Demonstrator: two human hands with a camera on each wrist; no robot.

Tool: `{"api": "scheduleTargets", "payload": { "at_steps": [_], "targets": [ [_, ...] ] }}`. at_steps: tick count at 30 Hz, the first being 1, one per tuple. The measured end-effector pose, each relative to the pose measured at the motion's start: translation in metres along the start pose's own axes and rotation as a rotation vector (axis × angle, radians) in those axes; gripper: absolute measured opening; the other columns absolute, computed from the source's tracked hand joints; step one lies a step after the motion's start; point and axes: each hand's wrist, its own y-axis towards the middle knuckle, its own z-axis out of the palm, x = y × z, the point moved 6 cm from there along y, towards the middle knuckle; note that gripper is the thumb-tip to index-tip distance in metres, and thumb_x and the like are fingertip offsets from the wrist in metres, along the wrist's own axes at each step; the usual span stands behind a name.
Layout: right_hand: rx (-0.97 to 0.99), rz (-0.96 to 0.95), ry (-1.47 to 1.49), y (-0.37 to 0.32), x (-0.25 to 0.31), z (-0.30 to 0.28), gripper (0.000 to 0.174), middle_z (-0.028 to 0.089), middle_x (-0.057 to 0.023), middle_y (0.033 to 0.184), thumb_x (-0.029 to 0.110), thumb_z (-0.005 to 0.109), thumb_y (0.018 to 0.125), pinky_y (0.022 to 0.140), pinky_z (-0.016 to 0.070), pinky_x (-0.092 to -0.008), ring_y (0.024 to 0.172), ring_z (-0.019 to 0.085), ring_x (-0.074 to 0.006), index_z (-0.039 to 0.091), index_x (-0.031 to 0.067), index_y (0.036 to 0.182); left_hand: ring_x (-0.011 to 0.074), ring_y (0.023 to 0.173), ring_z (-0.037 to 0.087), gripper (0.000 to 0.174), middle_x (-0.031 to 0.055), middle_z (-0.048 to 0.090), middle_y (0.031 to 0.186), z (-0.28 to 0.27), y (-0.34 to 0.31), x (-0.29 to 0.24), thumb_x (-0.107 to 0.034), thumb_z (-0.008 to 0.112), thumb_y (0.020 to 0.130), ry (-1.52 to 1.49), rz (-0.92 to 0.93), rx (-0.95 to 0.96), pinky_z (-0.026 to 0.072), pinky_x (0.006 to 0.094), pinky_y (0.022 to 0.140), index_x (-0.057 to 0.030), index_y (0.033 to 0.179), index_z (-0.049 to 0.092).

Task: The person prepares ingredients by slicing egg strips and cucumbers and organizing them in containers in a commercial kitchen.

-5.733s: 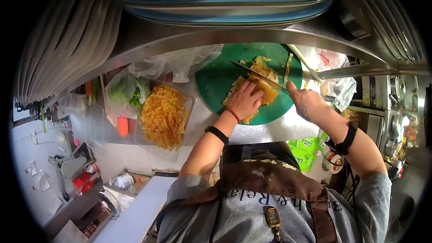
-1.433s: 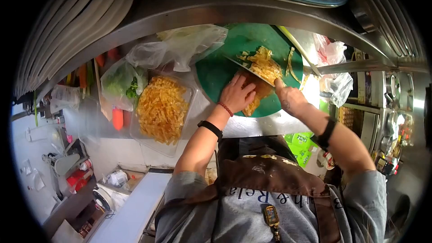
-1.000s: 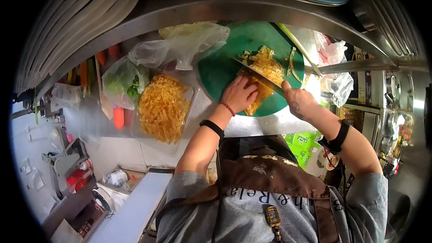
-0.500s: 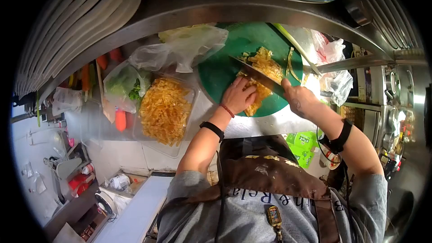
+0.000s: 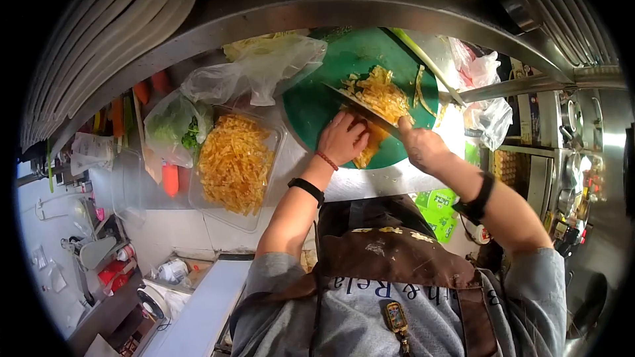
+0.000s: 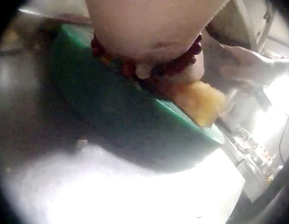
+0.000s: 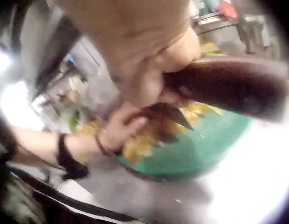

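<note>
My right hand (image 5: 423, 149) grips the dark handle of a kitchen knife (image 5: 365, 110). Its blade slants across the yellow-brown layered food sheet (image 5: 372, 144) on the round green cutting board (image 5: 311, 109). In the right wrist view the knife handle (image 7: 228, 88) sticks out behind the fist. My left hand (image 5: 340, 139) presses the sheet down, fingers laid over it right at the blade's near side. Beyond the blade lies a heap of cut strips (image 5: 383, 89). From the left wrist, a sheet corner (image 6: 205, 102) shows at the board's edge; the fingertips are hidden.
A clear plastic tray (image 5: 278, 149) full of yellow strips stands left of the board. Beside it are a bag of greens (image 5: 169, 129) and a carrot (image 5: 170, 180). A green stalk (image 5: 423, 59) lies by the board's far right. A metal shelf (image 5: 278, 16) with plates overhangs the back.
Over the last seconds the strip heap beyond the blade has grown and the uncut sheet has shrunk. Just now the knife has shifted slightly while the left hand stays on the sheet.
</note>
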Motion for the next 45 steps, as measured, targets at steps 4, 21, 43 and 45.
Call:
{"api": "scheduleTargets", "payload": {
  "at_steps": [4, 21, 43, 45],
  "targets": [
    [-0.111, -0.036, 0.015, 0.028, 0.000, 0.012, 0.024, 0.066, -0.0199, 0.076, 0.007, 0.043, 0.089, 0.061, 0.0533, -0.0462, 0.074, 0.068, -0.0369, 0.038, 0.0023, 0.112, 0.0373, 0.110, 0.053, 0.022, 0.0163, 0.057, 0.111, -0.003, -0.001, 0.003, -0.023, 0.065, 0.079, 0.042, 0.017, -0.053, 0.0494, 0.0441, 0.090, -0.0090, 0.096, 0.065],
    [-0.011, 0.006, 0.110, -0.002, 0.011, -0.030, 0.019, 0.065, -0.0243, 0.076, 0.015, 0.043, 0.094, 0.064, 0.0523, -0.0499, 0.073, 0.066, -0.0429, 0.041, 0.0030, 0.108, 0.0365, 0.104, 0.056, 0.022, 0.0143, 0.059, 0.105, -0.010, -0.001, -0.004, -0.020, 0.066, 0.079, 0.016, 0.036, -0.096, 0.0491, 0.0432, 0.088, -0.0061, 0.096, 0.064],
    [0.107, 0.050, 0.130, 0.001, 0.010, -0.003, 0.030, 0.067, -0.0232, 0.085, 0.010, 0.042, 0.092, 0.068, 0.0536, -0.0473, 0.079, 0.067, -0.0395, 0.036, 0.0005, 0.120, 0.0339, 0.096, 0.061, 0.016, 0.0131, 0.064, 0.096, -0.014, -0.004, -0.004, -0.014, 0.070, 0.076, 0.010, 0.028, -0.210, 0.0511, 0.0408, 0.084, -0.0042, 0.087, 0.066],
    [0.052, 0.042, 0.111, 0.018, 0.005, 0.024, 0.030, 0.067, -0.0234, 0.089, 0.014, 0.045, 0.093, 0.068, 0.0534, -0.0469, 0.080, 0.067, -0.0399, 0.037, 0.0040, 0.120, 0.0339, 0.098, 0.060, 0.017, 0.0132, 0.063, 0.099, -0.010, -0.005, -0.004, -0.014, 0.070, 0.076, -0.017, 0.032, -0.205, 0.0506, 0.0412, 0.085, -0.0045, 0.089, 0.066]
  ]
}}
